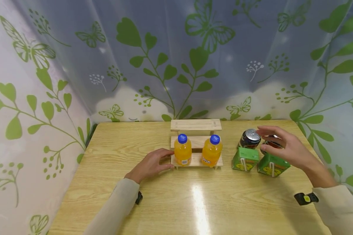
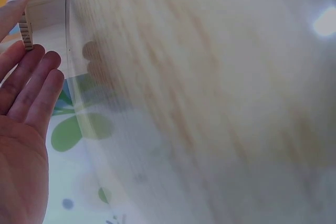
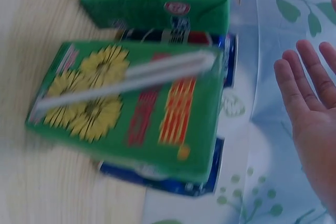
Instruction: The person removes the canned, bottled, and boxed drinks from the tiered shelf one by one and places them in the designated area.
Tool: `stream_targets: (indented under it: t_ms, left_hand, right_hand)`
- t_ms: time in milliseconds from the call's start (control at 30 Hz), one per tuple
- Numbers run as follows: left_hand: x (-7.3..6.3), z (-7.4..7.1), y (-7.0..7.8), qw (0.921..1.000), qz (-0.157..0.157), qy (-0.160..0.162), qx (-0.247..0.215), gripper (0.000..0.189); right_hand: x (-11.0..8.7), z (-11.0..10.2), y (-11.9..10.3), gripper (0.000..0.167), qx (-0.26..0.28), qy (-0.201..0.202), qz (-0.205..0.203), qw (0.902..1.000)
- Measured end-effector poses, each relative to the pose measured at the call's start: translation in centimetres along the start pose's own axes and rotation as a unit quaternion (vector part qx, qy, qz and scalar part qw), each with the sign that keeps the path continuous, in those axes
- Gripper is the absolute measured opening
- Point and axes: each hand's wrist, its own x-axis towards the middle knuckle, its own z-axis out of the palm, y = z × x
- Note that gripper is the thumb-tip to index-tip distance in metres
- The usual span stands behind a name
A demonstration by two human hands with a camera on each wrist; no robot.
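My left hand [image 1: 151, 164] grips the left end of the lowest step of a small wooden step rack [image 1: 196, 124], thumb at the front corner and fingers at the back. On that step stand two orange drink bottles with blue caps, the left bottle [image 1: 182, 150] close by the fingers and the right bottle [image 1: 212, 151] further along. My right hand [image 1: 286, 148], fingers spread and holding nothing, is over the right dark can [image 1: 272, 147] and partly hides it. Beside that is the left dark can [image 1: 250, 138]. In front are two green drink cartons with straws, left carton [image 1: 245, 160] and right carton [image 3: 152, 103].
A wood-grain table [image 1: 120, 137] carries everything. A curtain [image 1: 176, 65] with green leaves and butterflies stands along its back, continuing at both sides. The rack's middle step [image 1: 196, 142] and top step rise behind the bottles.
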Motion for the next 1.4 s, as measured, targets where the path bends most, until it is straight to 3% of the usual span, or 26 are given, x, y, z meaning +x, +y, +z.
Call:
stream_targets:
  t_ms: [333, 567, 867, 1133, 1400]
  left_hand:
    - [0.0, 0.0, 0.1, 1.0, 0.0, 0.001, -0.002, 0.059]
    - [0.0, 0.0, 0.2, 1.0, 0.002, 0.002, -0.003, 0.059]
    - [0.0, 0.0, 0.2, 1.0, 0.004, 0.004, -0.001, 0.059]
    - [-0.1, 0.0, 0.1, 1.0, 0.005, 0.003, 0.003, 0.058]
    - [0.0, 0.1, 0.0, 1.0, 0.005, 0.005, -0.001, 0.058]
  right_hand:
    - [2.1, 2.3, -1.5, 0.069, -0.006, -0.032, -0.039, 0.9987]
    - [2.9, 3.9, -2.0, 0.069, 0.027, -0.066, -0.027, 0.9971]
    - [4.3, 6.2, -1.7, 0.074, 0.066, -0.097, -0.066, 0.9909]
    - [4.8, 7.8, -1.8, 0.077, 0.045, -0.116, -0.073, 0.9895]
    - [5.0, 8.8, -2.1, 0.075, 0.058, -0.129, -0.076, 0.987]
